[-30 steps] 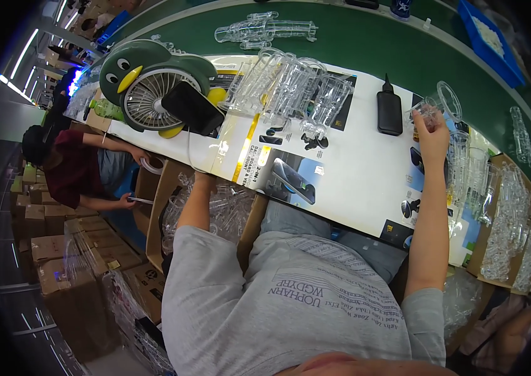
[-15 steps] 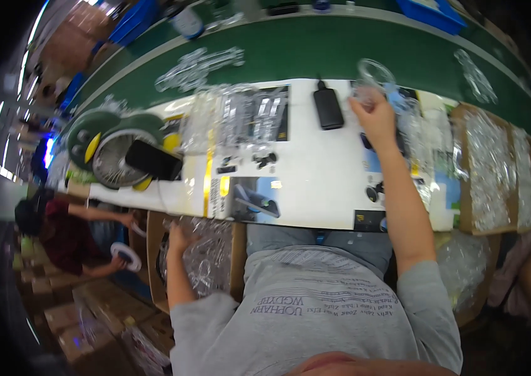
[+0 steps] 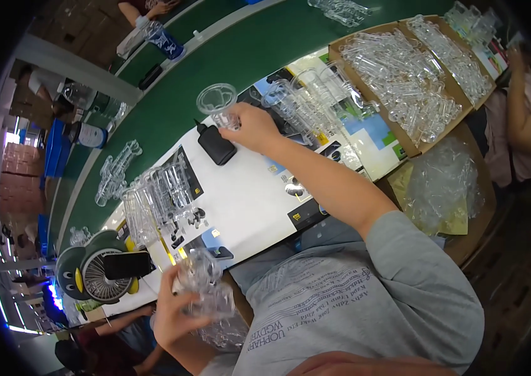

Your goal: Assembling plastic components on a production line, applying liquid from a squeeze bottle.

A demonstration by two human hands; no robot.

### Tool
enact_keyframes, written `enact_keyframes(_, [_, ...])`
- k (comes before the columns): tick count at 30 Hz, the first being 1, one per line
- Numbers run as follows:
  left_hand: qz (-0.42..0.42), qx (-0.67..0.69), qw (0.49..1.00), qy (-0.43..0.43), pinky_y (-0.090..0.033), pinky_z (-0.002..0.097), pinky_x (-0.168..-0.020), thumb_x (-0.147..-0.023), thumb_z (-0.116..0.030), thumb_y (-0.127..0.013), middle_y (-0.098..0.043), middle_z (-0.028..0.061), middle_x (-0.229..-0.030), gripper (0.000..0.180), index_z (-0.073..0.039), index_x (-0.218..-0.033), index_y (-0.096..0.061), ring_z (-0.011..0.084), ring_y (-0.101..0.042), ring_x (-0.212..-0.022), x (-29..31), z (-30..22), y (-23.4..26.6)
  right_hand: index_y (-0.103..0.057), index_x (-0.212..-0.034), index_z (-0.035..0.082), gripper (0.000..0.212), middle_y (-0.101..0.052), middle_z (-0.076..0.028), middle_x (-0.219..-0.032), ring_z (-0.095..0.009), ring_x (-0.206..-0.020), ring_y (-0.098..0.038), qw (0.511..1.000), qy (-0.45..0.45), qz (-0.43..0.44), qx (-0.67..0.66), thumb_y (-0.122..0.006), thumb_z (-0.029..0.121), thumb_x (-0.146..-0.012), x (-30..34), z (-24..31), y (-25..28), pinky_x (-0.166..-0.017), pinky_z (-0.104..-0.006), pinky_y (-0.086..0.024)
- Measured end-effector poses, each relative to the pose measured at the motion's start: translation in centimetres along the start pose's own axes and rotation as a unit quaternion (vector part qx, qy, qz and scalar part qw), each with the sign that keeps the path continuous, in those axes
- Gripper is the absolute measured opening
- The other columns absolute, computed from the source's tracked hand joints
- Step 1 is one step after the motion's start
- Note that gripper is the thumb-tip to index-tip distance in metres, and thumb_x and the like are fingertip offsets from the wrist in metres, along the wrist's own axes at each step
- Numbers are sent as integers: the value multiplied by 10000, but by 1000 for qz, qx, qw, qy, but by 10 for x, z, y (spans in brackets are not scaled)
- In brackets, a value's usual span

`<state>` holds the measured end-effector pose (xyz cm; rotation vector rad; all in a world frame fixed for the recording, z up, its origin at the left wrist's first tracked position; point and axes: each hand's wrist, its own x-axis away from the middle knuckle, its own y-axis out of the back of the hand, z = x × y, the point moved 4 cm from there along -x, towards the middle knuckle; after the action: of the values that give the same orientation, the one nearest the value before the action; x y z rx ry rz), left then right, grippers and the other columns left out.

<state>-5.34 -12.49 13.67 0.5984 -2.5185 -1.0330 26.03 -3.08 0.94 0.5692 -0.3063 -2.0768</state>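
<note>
My left hand (image 3: 175, 313), low at the table's near edge, has its fingers curled round clear plastic parts (image 3: 208, 285); their exact kind I cannot make out. My right hand (image 3: 252, 127) grips a clear plastic cup-like piece with a wide round rim (image 3: 216, 100), held up over the far side of the white work surface. Just below that piece lies a small black bottle (image 3: 216, 148) with a narrow nozzle. Between my hands, a row of clear plastic tubes (image 3: 159, 195) rests on the printed sheet (image 3: 240, 210). More clear tubular parts (image 3: 303, 106) stand beyond my right forearm.
Cardboard trays (image 3: 412, 150) full of clear parts are at the right, above a box with plastic bags (image 3: 444, 185). At left sits a green fan (image 3: 98, 274) with a black phone (image 3: 126, 266) against it. Loose clear parts (image 3: 117, 172) lie on the green surface. Other people work nearby.
The view has turned. My left hand has risen from the box beside my lap and now holds clear parts. My right hand, still gripping the cup-like piece, is now close to the black bottle.
</note>
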Motion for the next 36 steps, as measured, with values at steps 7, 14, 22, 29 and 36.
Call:
enact_keyframes(7, [-65,-246,916,-310,-402,443,-863,-450,-141,-744,-427,197,-1174,346,-46,-744,-588,398,-461,-1033,-167,-113,-9,-543,-1041,58,419,-564,-130,-1000,-285,-937,-546,997,6,56,-52,-628,326,-731,3,5,3,-798,-368,-429])
enact_keyframes(14, [-2,-348,829,-437,-367,400,-952,-555,-68,-681,-507,107,-1091,315,-92,-863,-618,295,-479,-1058,-299,-156,-51,-522,-1059,64,321,-557,-102,-986,-213,-960,-529,986,129,-54,-92,-563,253,-803,-3,-13,-11,-841,-323,-400])
enact_keyframes(22, [-11,-391,789,-474,-351,382,-965,-648,40,-556,-552,57,-944,286,-100,-886,-630,198,-523,-989,-329,-159,-84,-462,-1138,89,344,-480,-64,-1175,-191,-1109,-427,997,57,42,-20,-435,328,-891,-2,-13,-10,-950,-351,-300])
enact_keyframes(29, [-5,-383,818,-429,-361,390,-954,-629,62,-556,-542,87,-1027,328,-92,-916,-595,245,-517,-996,-332,-138,-90,-484,-970,55,299,-507,-93,-863,-238,-801,-488,981,153,-53,-107,-577,251,-764,6,2,10,-697,-341,-392])
enact_keyframes(36, [-22,-347,843,-410,-357,375,-956,-614,16,-620,-511,132,-1152,400,-60,-1003,-558,285,-481,-1081,-330,-133,-79,-492,-991,53,214,-501,-60,-877,-171,-821,-474,967,163,-101,-165,-491,209,-843,9,-8,7,-751,-314,-382])
